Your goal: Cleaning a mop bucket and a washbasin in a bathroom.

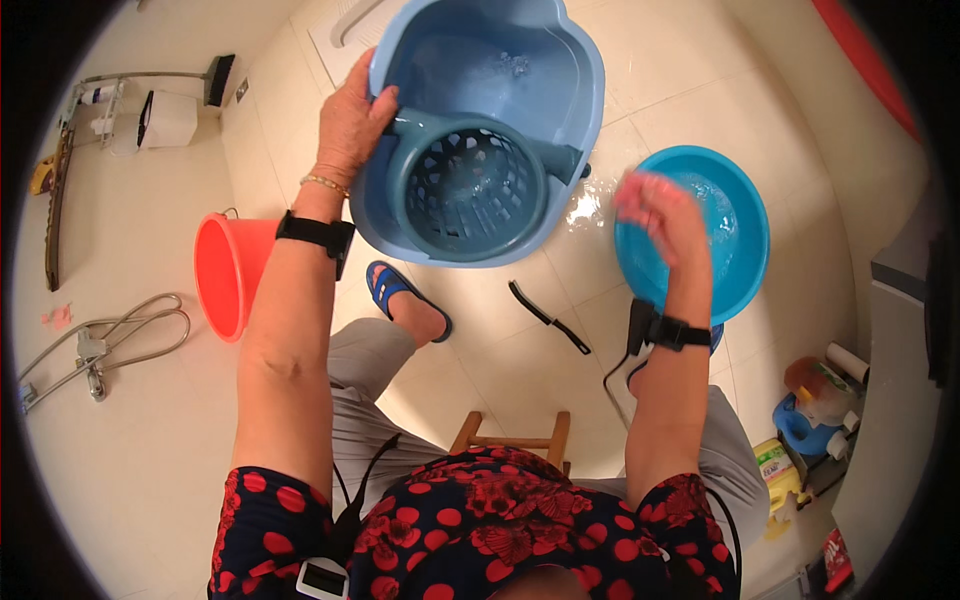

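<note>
My left hand (351, 120) grips the left rim of a light blue plastic mop bucket (480, 67), beside the side arm of its dark blue wringer basket (474, 191). A little foamy liquid shows in the bucket. My right hand (664, 214), blurred, is above the left part of a round turquoise basin (739, 277) that holds water. Something pink, perhaps a cloth, is in its fingers. On the tiled floor between my feet lies a narrow black-handled brush (549, 317).
A red bucket (220, 277) stands at the left, near a wall-mounted shower mixer (91, 352). Wet floor shines between bucket and basin. Plastic bottles (814, 420) stand at the lower right. A wooden stool (517, 442) is beneath me. A broom (217, 80) is at the upper left.
</note>
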{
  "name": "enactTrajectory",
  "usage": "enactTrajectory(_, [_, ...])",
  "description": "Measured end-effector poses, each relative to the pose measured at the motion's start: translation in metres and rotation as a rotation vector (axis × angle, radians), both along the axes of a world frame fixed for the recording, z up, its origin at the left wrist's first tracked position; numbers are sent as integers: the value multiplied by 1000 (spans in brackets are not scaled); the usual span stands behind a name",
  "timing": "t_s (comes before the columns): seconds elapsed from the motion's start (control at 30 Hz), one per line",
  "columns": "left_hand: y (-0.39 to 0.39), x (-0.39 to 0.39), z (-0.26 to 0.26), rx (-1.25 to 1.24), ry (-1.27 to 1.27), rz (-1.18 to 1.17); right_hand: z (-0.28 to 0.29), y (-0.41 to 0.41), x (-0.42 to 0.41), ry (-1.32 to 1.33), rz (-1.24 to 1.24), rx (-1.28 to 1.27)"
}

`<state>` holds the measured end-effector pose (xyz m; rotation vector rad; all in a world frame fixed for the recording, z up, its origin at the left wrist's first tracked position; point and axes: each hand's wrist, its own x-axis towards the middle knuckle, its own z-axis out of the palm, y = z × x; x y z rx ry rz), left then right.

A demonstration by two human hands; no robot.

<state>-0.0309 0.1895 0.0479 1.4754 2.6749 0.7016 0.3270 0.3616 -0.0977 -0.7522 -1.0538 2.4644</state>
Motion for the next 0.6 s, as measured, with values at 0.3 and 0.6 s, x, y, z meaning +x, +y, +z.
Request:
enactTrajectory(0.3, [-47,-31,-14,105,-2,92,-110,-181,16,-1157,861,1187])
enactTrajectory(0.6, [-94,-22,-27,179,-29,378,-130,-229,39,-1052,905,1381])
